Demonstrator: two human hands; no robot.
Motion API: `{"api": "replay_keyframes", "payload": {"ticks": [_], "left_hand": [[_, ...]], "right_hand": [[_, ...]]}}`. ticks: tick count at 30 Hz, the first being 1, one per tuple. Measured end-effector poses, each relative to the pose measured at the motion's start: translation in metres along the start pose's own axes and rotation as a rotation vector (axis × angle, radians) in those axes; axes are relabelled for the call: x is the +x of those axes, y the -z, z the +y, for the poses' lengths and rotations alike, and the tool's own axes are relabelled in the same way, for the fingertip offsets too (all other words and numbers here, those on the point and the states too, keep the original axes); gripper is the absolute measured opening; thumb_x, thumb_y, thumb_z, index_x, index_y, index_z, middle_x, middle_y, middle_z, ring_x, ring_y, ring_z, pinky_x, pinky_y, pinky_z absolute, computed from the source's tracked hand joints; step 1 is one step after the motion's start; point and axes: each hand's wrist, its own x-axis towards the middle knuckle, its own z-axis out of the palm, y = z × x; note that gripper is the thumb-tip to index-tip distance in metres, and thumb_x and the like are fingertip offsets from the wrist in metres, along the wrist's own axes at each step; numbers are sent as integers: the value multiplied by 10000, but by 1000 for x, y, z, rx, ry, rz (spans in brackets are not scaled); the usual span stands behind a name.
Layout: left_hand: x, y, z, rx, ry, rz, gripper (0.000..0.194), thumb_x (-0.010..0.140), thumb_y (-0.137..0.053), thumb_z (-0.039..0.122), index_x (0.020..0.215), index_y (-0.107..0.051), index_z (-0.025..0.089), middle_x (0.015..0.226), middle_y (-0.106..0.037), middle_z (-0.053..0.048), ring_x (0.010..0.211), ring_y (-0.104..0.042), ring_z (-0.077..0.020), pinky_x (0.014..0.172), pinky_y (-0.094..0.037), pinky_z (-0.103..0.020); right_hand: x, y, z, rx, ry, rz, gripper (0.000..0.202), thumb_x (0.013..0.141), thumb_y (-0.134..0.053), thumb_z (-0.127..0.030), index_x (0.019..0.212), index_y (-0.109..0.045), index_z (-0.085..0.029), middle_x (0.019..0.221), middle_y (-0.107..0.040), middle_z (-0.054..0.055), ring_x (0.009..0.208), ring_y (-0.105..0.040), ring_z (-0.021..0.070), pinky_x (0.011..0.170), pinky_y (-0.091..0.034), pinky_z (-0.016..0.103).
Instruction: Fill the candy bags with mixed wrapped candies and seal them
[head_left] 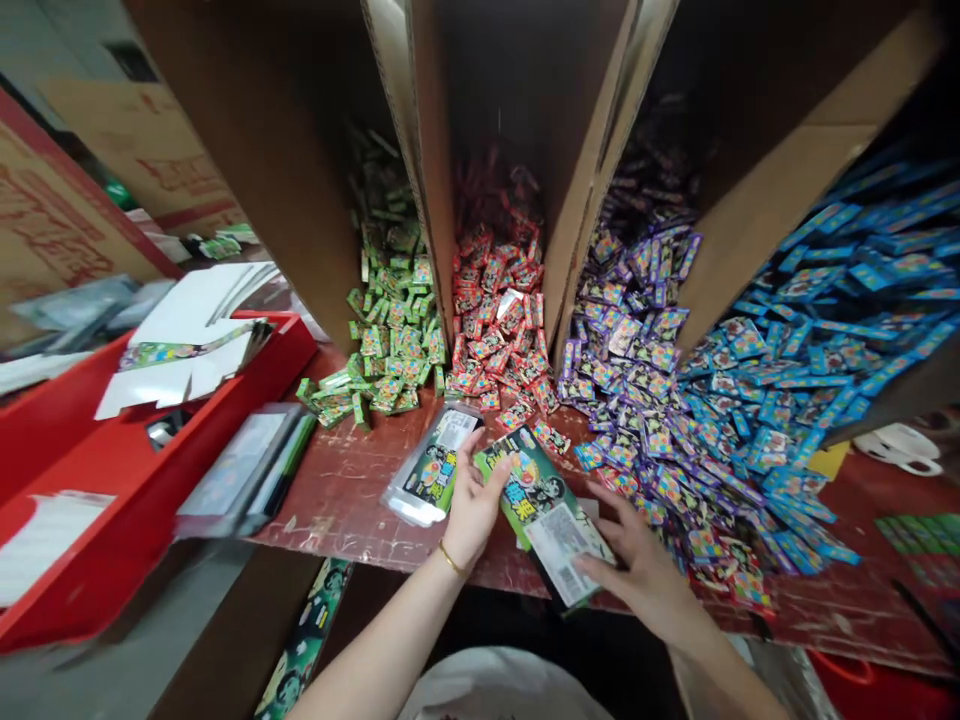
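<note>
A flat printed green-and-black package (546, 505) is held tilted above the table's front edge. My left hand (478, 500) pinches its upper left corner, thumb on top. At its lower right, my right hand (637, 560) grips the edge with the thumb on the printed face and the fingers partly spread. Just left of my left hand, a similar package in a clear plastic case (437, 465) lies on the red table (337, 500). Small green packets (397, 340), red packets (499, 320), purple packets (637, 350) and blue packets (795, 350) lie heaped beyond my hands.
Tall cardboard dividers (427, 170) separate the heaps. At the left stands a red tray (150, 480) with white card pieces (195, 320), beside stacked clear cases (240, 470). White-handled scissors (900, 448) lie at the right. A printed strip (307, 640) shows below the table edge.
</note>
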Motion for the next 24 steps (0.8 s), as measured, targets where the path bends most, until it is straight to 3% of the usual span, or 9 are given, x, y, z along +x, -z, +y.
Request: {"api": "replay_keyframes", "payload": {"ticks": [3,5,7,9,11,13,16,19,24], "left_hand": [[-4,12,29,368,-309,-278,768,729,-675,441,1362,-296,229,1294,-479,-143,1213,-456,-274,1016,-348,-464],[-9,13,49,492,-413,-519,724,604,-767,464,1234,-491,236,1205,-566,-112,1178,-484,-310,1061,-260,-507],[-13,9,58,567,-377,-795,450,655,-725,477,999,-627,205,916,-670,-71,945,-616,-279,976,-374,-478],[-18,4,55,552,-237,-904,319,743,-642,475,851,-635,175,726,-656,-44,732,-637,-222,789,-490,-380],[-24,-1,43,369,-73,-802,322,768,-631,440,943,-601,171,803,-668,-54,752,-634,-206,715,-505,-318],[-33,-3,29,103,44,-682,520,785,-637,369,1235,-435,205,1020,-657,-76,910,-627,-211,789,-504,-318],[-50,-4,11,-117,109,-597,760,803,-629,291,1400,-159,267,1263,-543,-93,1115,-549,-216,938,-456,-352],[-65,-4,-2,-122,102,-510,650,821,-608,260,1366,-252,252,1343,-462,-95,1206,-474,-220,1023,-386,-367],[-78,-3,-17,-172,202,-447,568,833,-592,249,1303,-274,247,1173,-567,-78,1088,-545,-199,928,-459,-352]], "right_hand": [[-20,11,-20,-359,95,109,726,787,-592,-308,1400,-205,-276,1081,-630,78,1028,-602,222,899,-451,389],[-24,14,-43,-528,177,70,694,790,-582,-273,1394,-242,-308,1037,-636,50,1012,-599,213,911,-440,389],[-19,15,-64,-625,297,24,690,766,-627,-263,1374,-305,-308,963,-644,32,980,-599,220,941,-413,415],[-9,16,-74,-619,500,200,724,708,-706,-279,1343,-358,-290,954,-633,37,984,-585,243,988,-363,462],[0,14,-68,-506,701,500,753,667,-750,-271,1321,-377,-276,979,-623,47,1025,-565,267,1025,-317,503],[4,6,-49,-374,749,650,695,688,-733,-236,1298,-403,-278,974,-636,52,1079,-544,279,1042,-294,526],[3,-18,-14,-200,635,587,556,751,-671,-203,1257,-456,-283,989,-662,59,1137,-525,270,1045,-304,525],[-1,-44,12,20,583,612,572,794,-620,-191,1306,-386,-289,1147,-609,73,1157,-519,239,1023,-358,498],[0,-64,31,229,420,647,564,797,-620,-224,1307,-381,-261,1216,-555,97,1151,-521,222,1021,-371,475]]}}
